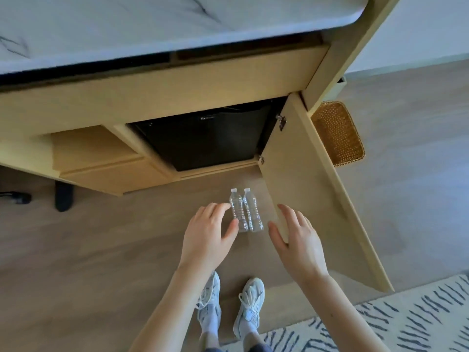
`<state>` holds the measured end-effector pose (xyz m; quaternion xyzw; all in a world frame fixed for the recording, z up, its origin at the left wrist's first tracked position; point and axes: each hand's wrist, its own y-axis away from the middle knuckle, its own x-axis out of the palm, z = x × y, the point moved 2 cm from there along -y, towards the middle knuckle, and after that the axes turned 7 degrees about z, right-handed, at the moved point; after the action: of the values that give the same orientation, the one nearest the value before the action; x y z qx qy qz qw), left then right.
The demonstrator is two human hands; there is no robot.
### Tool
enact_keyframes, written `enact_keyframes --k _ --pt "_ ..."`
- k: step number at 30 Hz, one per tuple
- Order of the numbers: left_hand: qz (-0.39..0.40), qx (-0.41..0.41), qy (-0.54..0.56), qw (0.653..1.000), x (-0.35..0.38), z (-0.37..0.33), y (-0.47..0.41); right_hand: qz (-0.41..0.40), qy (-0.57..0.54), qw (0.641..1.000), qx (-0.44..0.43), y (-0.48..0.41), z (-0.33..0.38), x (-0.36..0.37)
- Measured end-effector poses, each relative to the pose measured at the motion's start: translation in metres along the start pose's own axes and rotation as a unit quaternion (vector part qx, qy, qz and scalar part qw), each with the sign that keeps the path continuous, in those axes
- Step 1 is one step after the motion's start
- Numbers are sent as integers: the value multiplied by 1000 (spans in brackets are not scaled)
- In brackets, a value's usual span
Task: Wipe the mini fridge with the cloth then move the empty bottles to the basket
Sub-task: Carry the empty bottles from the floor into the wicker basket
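Two bottles (251, 212) are observed upright and touching on the floor (101, 237). The mini fridge (203, 141) is noted at 12 o'clock of them, the basket (337, 133) at 2 o'clock. The left hand (206, 232), at 8 o'clock, is spread just beside them with nothing gripped. The right hand (295, 240), at 4 o'clock, is likewise spread and stands apart.

A cabinet door (312, 189) stands open near a striped rug (406, 321).

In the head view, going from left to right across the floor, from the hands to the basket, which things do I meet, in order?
Left hand → left bottle → right bottle → right hand → basket.
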<state>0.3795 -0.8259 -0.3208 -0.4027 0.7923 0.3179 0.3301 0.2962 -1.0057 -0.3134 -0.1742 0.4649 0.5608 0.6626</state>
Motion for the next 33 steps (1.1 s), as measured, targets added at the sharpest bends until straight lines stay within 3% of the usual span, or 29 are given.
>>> enact_keyframes --k 6,9,15,19,24,33 --pt "37 -40 -11 998 167 138 -98 -21 4 1000 0 -96 -110 173" --pt "57 -20 -23 998 253 200 -133 -26 34 999 -16 -132 -168 259" --pt "99 -2 -44 994 391 297 -170 37 64 997 19 -176 -272 398" --pt "90 -63 46 993 437 318 -173 44 44 996 59 -191 -301 434" --pt "125 -163 156 966 470 316 -176 76 1 990 115 -210 -314 452" --pt "81 -198 250 944 487 301 -179 33 -70 987 142 -204 -316 462"
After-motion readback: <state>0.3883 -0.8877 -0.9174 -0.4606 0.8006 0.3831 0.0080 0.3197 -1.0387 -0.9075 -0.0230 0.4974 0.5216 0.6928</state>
